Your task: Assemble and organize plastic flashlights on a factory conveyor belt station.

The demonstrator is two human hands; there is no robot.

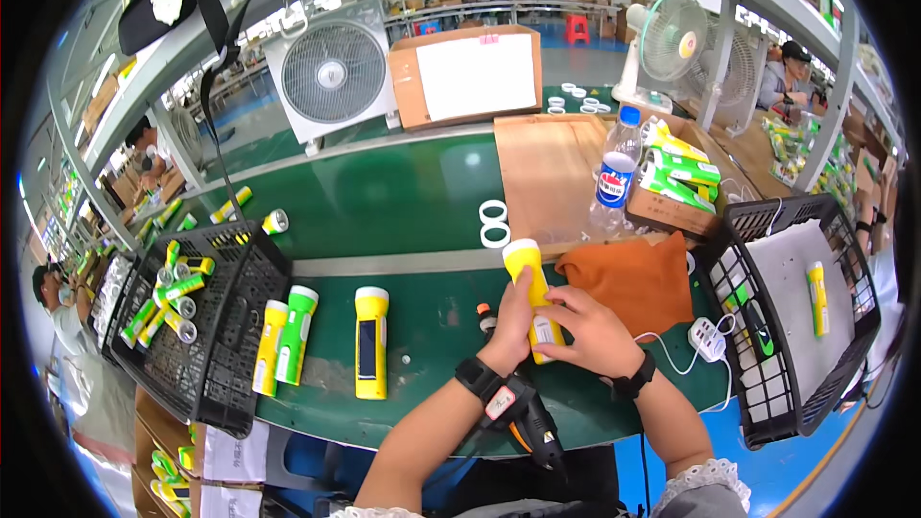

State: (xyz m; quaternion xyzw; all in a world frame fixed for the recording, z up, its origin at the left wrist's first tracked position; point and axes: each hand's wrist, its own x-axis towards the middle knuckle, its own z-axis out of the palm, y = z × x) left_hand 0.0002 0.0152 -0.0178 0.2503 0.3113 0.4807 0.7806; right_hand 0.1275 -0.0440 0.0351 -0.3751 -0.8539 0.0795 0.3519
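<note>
Both my hands hold a yellow flashlight (pixel 536 292) with a white head, tilted over the green table. My left hand (pixel 513 326) wraps around its left side, thumb up along the barrel. My right hand (pixel 597 334) pinches the lower barrel from the right, near a pale label. Under my left wrist lies a black power tool (pixel 533 424) with an orange stripe, partly covered by my arm. To the left stand a yellow flashlight with a dark panel (pixel 370 345), a green flashlight (pixel 296 336) and another yellow flashlight (pixel 270 348).
A black crate (pixel 216 364) of small flashlights stands at the left, another black crate (pixel 767 403) at the right. Beyond my hands are an orange cloth (pixel 628 280), white rings (pixel 494 233), a bottle (pixel 615 177) and a carton of flashlights (pixel 667 210). A white power strip (pixel 708 339) trails cables.
</note>
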